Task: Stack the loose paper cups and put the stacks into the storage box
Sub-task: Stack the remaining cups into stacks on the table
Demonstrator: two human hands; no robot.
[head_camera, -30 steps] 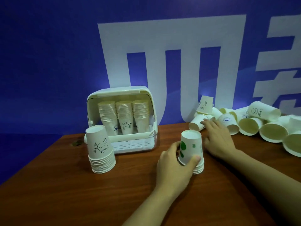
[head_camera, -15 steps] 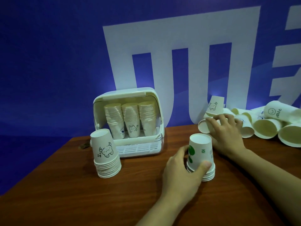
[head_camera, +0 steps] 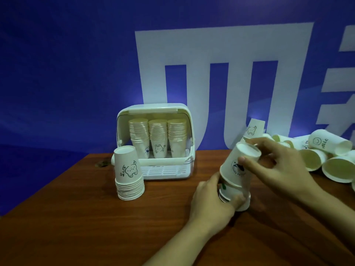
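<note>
On the wooden bench, the left hand curls around the lower part of a short stack of upturned paper cups standing near the front right, thumb on the near side and fingers wrapped round the far side. The right hand pinches a single upturned paper cup with a small dark print, thumb on its side wall and fingers over its base, and holds it tilted over the top of that stack, its rim already around the uppermost cup.

To the left stands a second stack of upturned cups, its top cup printed with a bear drawing, just in front of the left corner of the white storage box. The box sits at the back of the bench with its lid raised, and three tall stacks of cups stand upright side by side inside it.

At the far right, a pile of loose cups lies on its sides, one marked "HELLO" with a smiley face. One more cup stands upturned behind the right hand. A blue wall with large white characters rises behind the bench.
</note>
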